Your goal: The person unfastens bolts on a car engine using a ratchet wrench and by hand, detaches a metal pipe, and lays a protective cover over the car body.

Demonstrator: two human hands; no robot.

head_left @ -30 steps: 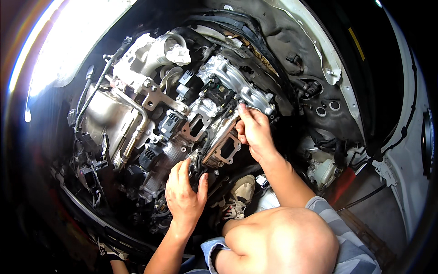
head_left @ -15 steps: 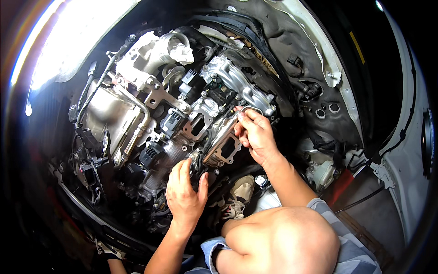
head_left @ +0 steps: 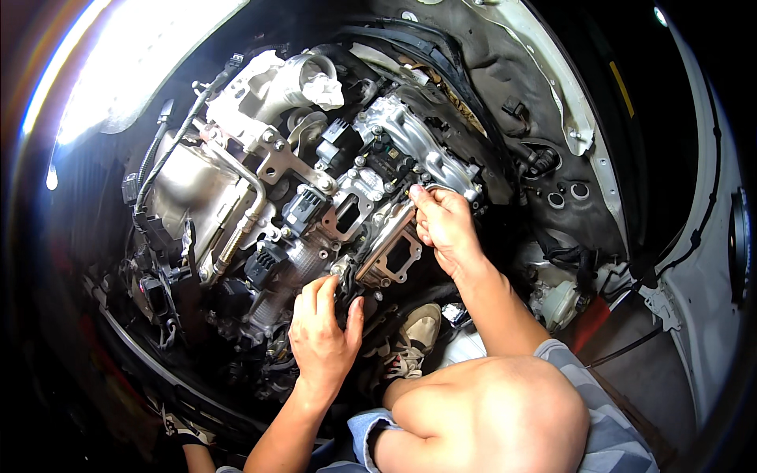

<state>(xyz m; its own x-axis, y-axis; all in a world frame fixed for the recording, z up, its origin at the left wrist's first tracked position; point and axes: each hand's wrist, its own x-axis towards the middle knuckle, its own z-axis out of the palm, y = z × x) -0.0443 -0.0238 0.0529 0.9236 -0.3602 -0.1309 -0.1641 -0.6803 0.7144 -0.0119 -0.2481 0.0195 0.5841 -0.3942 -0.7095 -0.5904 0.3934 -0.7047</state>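
An opened engine [head_left: 307,209] fills the middle of the head view. My right hand [head_left: 447,229] is closed in a pinch at the upper end of a long metal rail-like part [head_left: 386,236]; what sits between thumb and finger is too small to make out. A thin curved metal pipe [head_left: 446,188] shows just above those fingers. At the rail's lower end, my left hand [head_left: 323,335] has its fingers stretched out and its thumb apart. Its fingertips reach the engine's edge, close to dark wiring; whether they touch is unclear. A flanged plate with a rectangular opening [head_left: 403,273] lies between my hands.
Black connectors [head_left: 304,210] stand on the engine left of the rail. White paper [head_left: 323,91] is stuffed into a metal pipe mouth. A shoe [head_left: 418,327] and a bare knee [head_left: 505,410] are close below my hands. The pale body panel [head_left: 572,94] rises at right.
The view has shifted slightly, so the engine appears a little further right. My right fingers look more tightly drawn together at the rail's upper end. My left hand has barely moved.
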